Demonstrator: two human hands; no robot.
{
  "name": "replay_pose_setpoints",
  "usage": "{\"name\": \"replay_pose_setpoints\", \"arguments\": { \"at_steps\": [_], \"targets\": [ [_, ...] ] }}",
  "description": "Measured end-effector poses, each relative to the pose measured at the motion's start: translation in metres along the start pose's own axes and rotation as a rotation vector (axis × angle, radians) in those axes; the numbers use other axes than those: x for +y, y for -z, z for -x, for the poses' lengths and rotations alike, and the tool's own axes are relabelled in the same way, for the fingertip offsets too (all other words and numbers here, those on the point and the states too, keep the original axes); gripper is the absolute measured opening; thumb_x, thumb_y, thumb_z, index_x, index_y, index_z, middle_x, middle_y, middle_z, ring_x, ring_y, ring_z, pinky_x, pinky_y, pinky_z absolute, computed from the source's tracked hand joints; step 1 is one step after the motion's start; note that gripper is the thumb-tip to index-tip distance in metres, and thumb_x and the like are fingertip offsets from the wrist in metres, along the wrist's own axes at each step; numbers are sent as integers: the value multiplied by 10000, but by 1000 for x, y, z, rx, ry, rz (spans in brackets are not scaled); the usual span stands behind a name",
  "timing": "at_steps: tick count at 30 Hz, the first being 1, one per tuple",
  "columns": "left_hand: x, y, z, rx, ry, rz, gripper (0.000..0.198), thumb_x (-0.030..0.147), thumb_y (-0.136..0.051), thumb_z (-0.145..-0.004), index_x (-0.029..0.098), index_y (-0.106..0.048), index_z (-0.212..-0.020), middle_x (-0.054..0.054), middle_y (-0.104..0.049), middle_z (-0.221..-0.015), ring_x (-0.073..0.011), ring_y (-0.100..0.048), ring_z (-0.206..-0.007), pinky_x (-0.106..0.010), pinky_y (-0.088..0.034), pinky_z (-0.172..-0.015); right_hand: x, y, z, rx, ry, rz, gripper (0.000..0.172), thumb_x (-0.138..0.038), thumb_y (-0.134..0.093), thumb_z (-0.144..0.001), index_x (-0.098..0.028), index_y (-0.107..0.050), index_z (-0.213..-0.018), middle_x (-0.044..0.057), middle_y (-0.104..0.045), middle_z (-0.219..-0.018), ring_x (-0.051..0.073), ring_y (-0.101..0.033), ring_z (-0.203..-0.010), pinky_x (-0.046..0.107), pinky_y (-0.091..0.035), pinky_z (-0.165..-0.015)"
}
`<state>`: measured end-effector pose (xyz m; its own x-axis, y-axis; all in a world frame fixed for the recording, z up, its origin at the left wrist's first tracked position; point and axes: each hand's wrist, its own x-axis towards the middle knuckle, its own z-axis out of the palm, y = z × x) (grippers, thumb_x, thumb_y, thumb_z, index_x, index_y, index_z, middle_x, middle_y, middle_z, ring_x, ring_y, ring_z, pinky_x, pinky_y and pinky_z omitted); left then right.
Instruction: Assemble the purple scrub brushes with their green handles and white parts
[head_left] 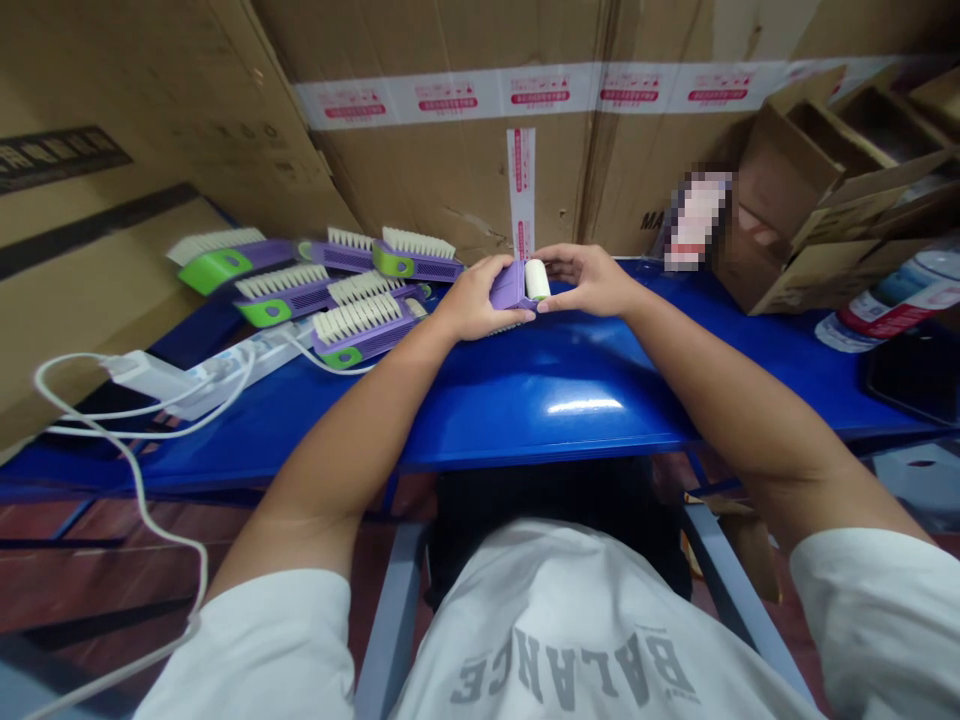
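Observation:
My left hand (478, 300) is wrapped round a purple brush (508, 286), held just above the blue table. A white cylinder, like a small roller (537, 280), sits at the brush's right end. My right hand (589, 280) closes about this end from the right, with its thumb near the cylinder's lower edge and its fingers behind. Pale bristles show a little beneath my left hand. Left of it lie several purple and green brushes (358, 318) with white bristles turned up.
A white power strip (202, 388) with looping white cables lies left on the blue table (525, 400). Large cardboard boxes (442, 170) stand behind. Small open cartons (795, 190), a plastic bottle (892, 305) and a dark phone (915, 375) are at the right.

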<state>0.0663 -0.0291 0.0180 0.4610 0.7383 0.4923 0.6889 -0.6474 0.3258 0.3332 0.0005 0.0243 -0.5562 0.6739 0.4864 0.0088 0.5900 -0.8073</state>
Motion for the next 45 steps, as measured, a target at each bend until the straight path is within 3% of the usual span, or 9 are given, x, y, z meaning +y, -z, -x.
{"name": "replay_pose_setpoints", "arguments": {
  "at_steps": [4,15,23,33,45],
  "targets": [
    [2,0,0,1,-5,7,896,662,-960,-796,229,-670,-1525,-161,-761,-1523,-433,-724,-1377,-555,-581,-1199,-4,0,3,-4,6,50,884,-693,-1171,-444,-229,-837,-1119,72,-861,-1107,321,-828,-1118,554,-677,-1147],
    [-4,-2,0,4,-43,14,949,722,-948,-788,207,-681,-1540,-176,-761,-1553,-441,-729,-1390,-565,-569,-1223,-10,-4,4,25,95,140,869,-801,-1107,-527,-210,-831,-1101,51,-838,-1025,258,-807,-993,437,-702,-996],
    [-6,-3,-1,5,-48,45,1000,786,-948,-768,205,-701,-1544,-183,-767,-1559,-441,-735,-1395,-561,-578,-1223,-10,-2,3,16,94,148,823,-761,-1124,-531,-206,-834,-1065,44,-824,-997,226,-760,-920,402,-688,-925],
    [1,0,-1,-13,9,69,945,711,-956,-772,205,-702,-1528,-169,-769,-1555,-428,-741,-1379,-553,-578,-1216,-6,1,3,-17,16,53,826,-654,-1168,-510,-190,-842,-1111,66,-839,-1059,269,-785,-1032,461,-678,-1031],
    [5,3,-1,-15,21,89,908,691,-961,-767,212,-708,-1495,-155,-782,-1522,-419,-750,-1343,-545,-588,-1187,-6,2,4,-59,24,63,785,-678,-1128,-617,-192,-849,-1167,100,-864,-1163,320,-816,-1166,530,-655,-1149]
  ]
}}
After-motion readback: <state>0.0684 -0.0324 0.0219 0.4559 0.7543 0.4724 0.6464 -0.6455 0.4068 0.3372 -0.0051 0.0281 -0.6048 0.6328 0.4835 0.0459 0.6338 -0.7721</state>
